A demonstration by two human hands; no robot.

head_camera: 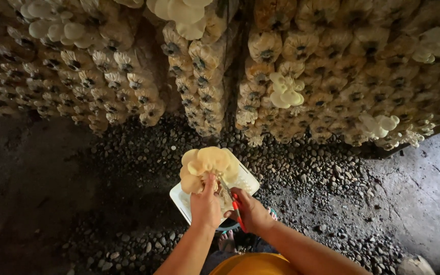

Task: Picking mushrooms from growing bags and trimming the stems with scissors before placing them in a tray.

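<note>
My left hand [205, 206] grips a pale yellow cluster of oyster mushrooms [205, 165] by its base, held over a white square tub [180, 198]. My right hand [250, 210] holds red-handled scissors [234, 202], their blades pointing up toward the stem end of the cluster. Both hands sit close together just above the tub.
Stacked walls of mushroom grow bags [128, 76] fill the upper view, with white mushroom clusters [286, 90] sprouting from some. Pebbles [306, 168] cover the ground below them, beside dark bare floor [26, 188]. A yellow rounded object [254, 265] lies at the bottom edge.
</note>
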